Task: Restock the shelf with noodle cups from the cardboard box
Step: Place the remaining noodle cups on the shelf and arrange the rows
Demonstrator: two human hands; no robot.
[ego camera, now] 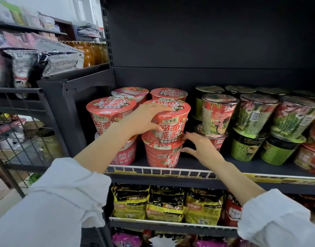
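While left hand (144,118) grips it, red noodle cup (171,122) upright, stacked

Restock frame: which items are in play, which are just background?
In play: top red noodle cup, gripped by left hand; lower red cup under it, touched by right hand; shelf.

Background: green cups, yellow noodle packets, orange bottles.
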